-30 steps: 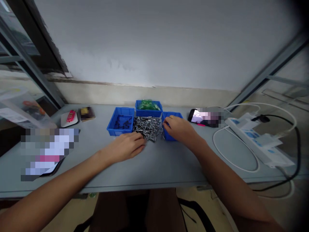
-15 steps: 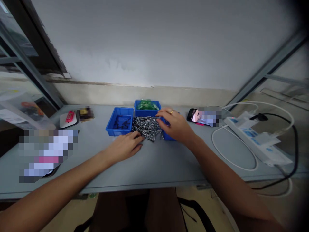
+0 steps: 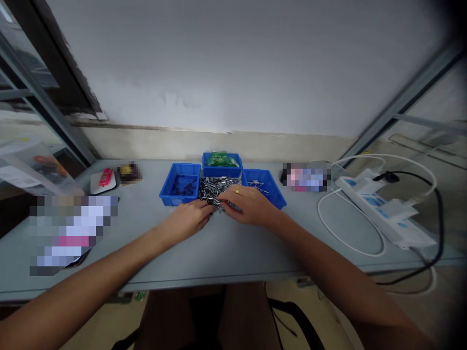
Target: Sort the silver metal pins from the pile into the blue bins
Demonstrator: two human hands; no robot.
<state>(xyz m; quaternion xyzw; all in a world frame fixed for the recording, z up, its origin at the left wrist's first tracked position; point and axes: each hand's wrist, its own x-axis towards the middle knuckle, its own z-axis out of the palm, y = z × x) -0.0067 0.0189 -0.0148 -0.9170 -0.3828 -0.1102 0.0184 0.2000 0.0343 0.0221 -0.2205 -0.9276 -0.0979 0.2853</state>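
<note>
A heap of small L-shaped metal rods that look like Allen keys (image 3: 215,186), mostly silver with some dark, lies between three blue bins. My left hand (image 3: 188,217) rests at the near left edge of the heap, fingers curled; what they hold, if anything, is hidden. Wearing a ring, my right hand (image 3: 248,205) reaches into the heap's near right side, fingers bent together and their tips among the rods. Dark pieces lie in the left bin (image 3: 168,199), and a few silver rods in the right bin (image 3: 277,199). The back bin (image 3: 222,171) holds green plastic packets.
A phone (image 3: 304,177) and a white power strip (image 3: 390,211) with looping cables are on the right. To the left are a white device with a pink item (image 3: 105,178), a small blurred object (image 3: 129,172), a blurred screen (image 3: 75,233) and a translucent container (image 3: 32,165).
My right hand has moved left and nearer, from over the right bin to the heap, uncovering that bin. My left hand has stayed nearly in place.
</note>
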